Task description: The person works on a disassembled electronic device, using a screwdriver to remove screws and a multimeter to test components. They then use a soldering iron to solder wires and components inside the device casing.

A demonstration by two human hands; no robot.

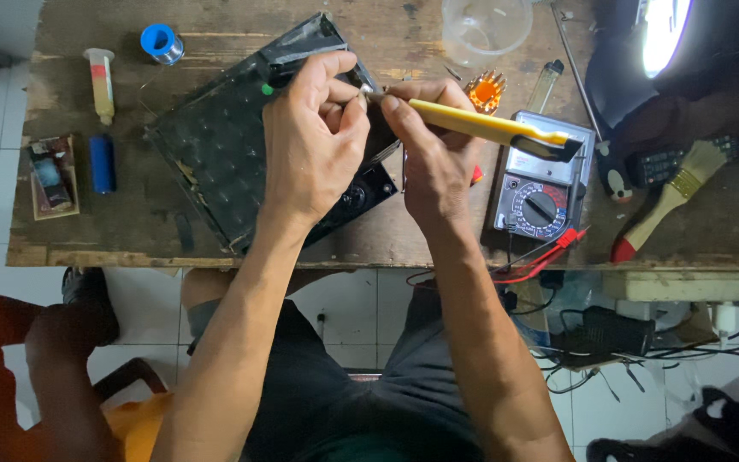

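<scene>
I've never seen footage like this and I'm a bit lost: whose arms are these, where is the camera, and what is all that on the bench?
The single picture comes from a camera worn on a person's head, looking down at their own two bare hands over a worn wooden bench. The right hand holds a yellow-handled tool; the left hand pinches something small at its tip, too small to identify. Under the hands lies a tilted dark flat panel. Around it: a grey multimeter with red leads, a blue solder spool, a syringe, a blue cylinder, a clear plastic cup and a brush.
</scene>
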